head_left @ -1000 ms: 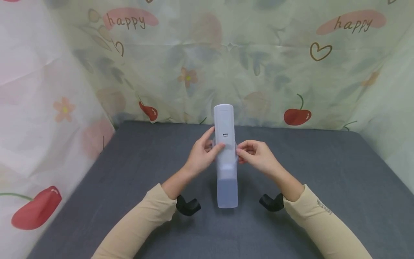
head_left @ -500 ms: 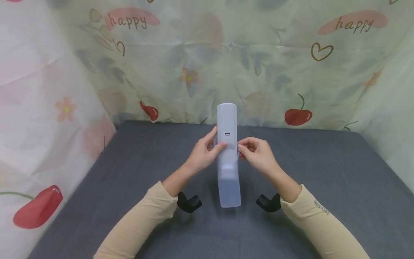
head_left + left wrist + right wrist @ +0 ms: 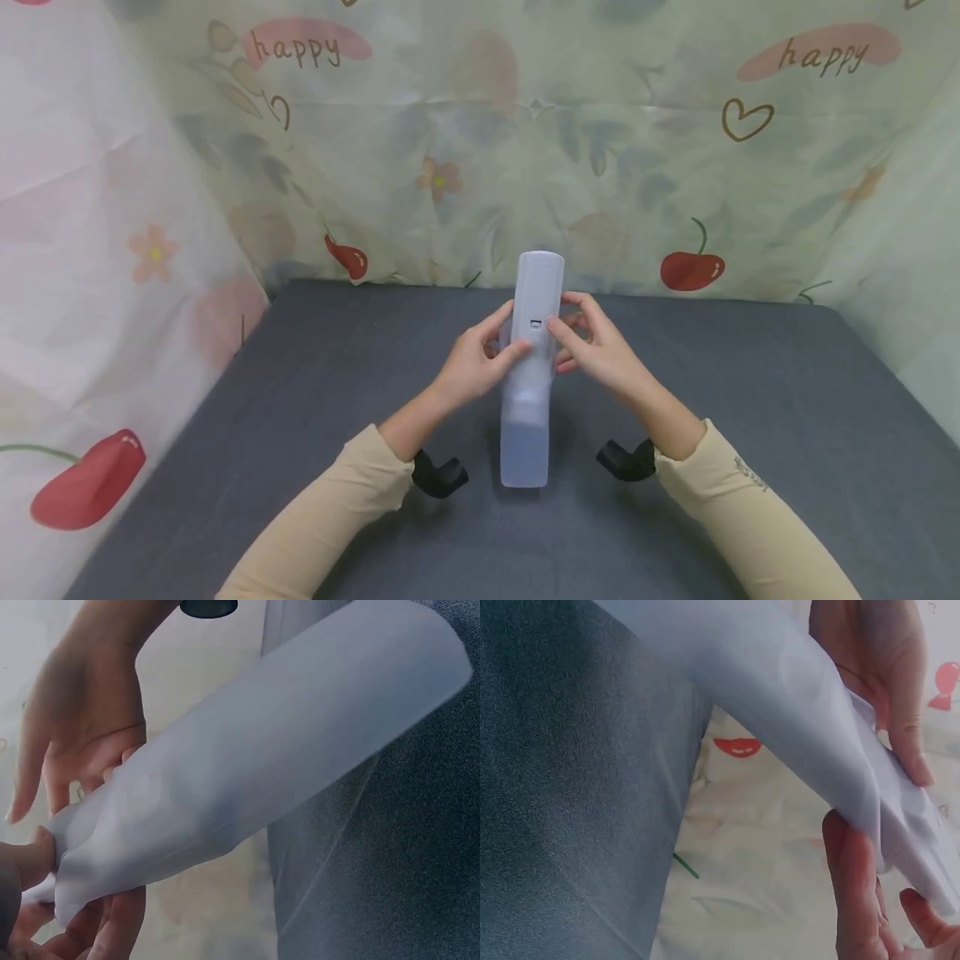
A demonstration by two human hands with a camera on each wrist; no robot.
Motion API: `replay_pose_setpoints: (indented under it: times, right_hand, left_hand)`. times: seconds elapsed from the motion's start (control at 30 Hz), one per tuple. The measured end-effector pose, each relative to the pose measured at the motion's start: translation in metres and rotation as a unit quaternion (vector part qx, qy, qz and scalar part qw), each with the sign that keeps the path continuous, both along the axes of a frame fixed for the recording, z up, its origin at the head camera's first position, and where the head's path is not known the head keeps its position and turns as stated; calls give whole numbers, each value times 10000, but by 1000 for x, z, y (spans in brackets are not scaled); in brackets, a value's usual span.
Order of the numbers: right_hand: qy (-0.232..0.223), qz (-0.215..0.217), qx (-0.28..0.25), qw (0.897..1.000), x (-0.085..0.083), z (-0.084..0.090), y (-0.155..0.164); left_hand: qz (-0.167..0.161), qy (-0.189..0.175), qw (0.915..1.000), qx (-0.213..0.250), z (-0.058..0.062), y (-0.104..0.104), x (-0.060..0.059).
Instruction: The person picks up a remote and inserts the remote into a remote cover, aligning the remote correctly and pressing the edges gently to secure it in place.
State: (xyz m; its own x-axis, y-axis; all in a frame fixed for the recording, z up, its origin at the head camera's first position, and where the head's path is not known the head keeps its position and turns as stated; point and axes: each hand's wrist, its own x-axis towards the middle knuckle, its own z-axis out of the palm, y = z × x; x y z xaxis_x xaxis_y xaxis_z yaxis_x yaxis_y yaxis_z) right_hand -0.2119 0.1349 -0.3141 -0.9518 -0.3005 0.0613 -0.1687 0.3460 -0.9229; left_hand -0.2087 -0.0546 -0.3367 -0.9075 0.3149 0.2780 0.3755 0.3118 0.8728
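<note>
A long white remote control, with a small dark notch on the side facing up, stands out of a translucent soft sleeve that covers its lower part. My left hand grips both from the left, thumb across the face and fingers partly hidden behind. On the other side, my right hand holds the remote's right edge, its thumb beside the notch and other fingers bent behind. In the right wrist view the sleeve's loose edge lies folded around the remote. The sleeve's far end hangs free, close above the table.
A dark grey cloth covers the table. Patterned curtains hang behind it and at both sides. Black curved pieces sit at the wrists by the beige sleeve cuffs.
The right hand has shifted from pinching the side edge to laying its thumb over the face near the notch. The remote has tilted, its top end moving right and its sleeve end slightly left.
</note>
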Motion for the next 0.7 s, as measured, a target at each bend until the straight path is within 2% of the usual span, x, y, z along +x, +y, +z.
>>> replay_pose_setpoints:
  times: [0.17,0.27,0.37,0.43,0.57,0.7]
  right_hand:
    - [147,-120,193,9996,-4,-2,0]
    - [214,-300,135,9992,-5,-2,2]
    - [266,-527,23,9983,-6,-2,6]
    - [283,-642,-52,9975,-6,-1,9]
    - [264,-633,-68,9976,-6,0,12]
    - [286,-552,-67,9980,-6,2,11]
  left_hand:
    - [-134,-78,9998,-124,-2,3,0]
    - [-128,-705,9970,293,-3,1,-2]
    - [-93,-1531,9849,800,-4,-2,-4]
    - [-100,-1800,9796,893,-6,-4,-5]
    - [-98,-1767,9803,873,-9,-3,-6]
    - [144,-1754,9786,1067,-8,-1,-4]
